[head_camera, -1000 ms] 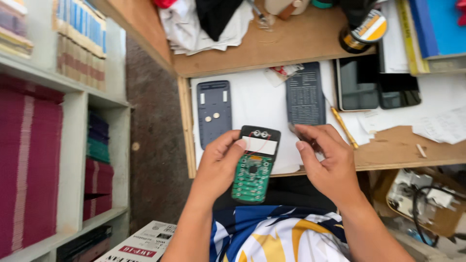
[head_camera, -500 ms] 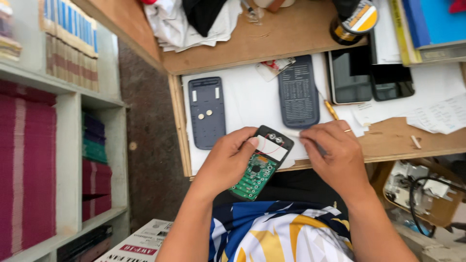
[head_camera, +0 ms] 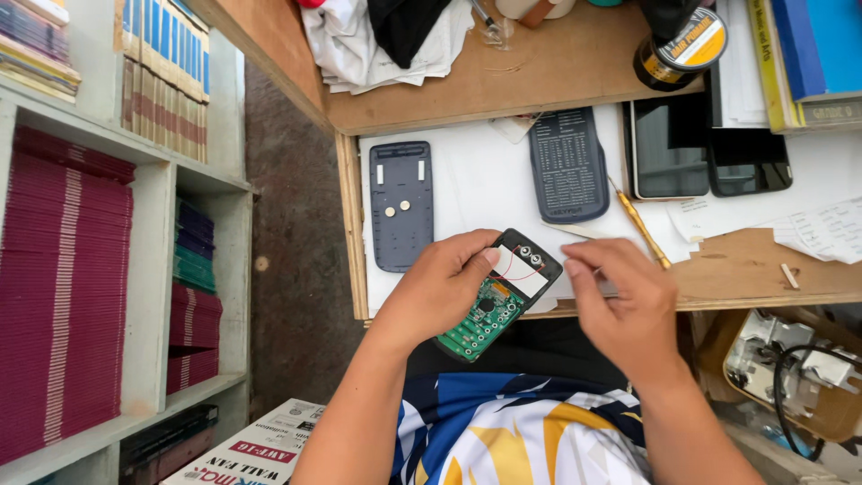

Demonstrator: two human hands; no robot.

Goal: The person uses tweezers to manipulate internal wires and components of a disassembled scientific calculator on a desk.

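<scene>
The fingers [head_camera: 474, 260] of the left hand [head_camera: 440, 292] are curled around an opened calculator [head_camera: 498, 296], holding it tilted just below the middle of the frame, with its green circuit board [head_camera: 480, 321] facing up and the thumb near the white patch with thin red wires at its top end. At the far left of the frame stand shelves [head_camera: 153, 269] full of dark red books [head_camera: 63, 296]. Moving right, a dark back cover [head_camera: 400, 205] with two small round batteries on it lies flat on the white paper [head_camera: 476, 180] that covers the wooden desk [head_camera: 745, 269]. Next comes another dark cover [head_camera: 568, 165] with tiny print, above the calculator. The right hand [head_camera: 628, 301] is just beside the calculator, its fingers bent and close together; I cannot tell if they pinch anything. A thin yellow tool [head_camera: 642, 229] lies just above that hand. Two dark phones [head_camera: 705, 148] lie flat in the upper right, with a roll of tape [head_camera: 682, 49] above them.
</scene>
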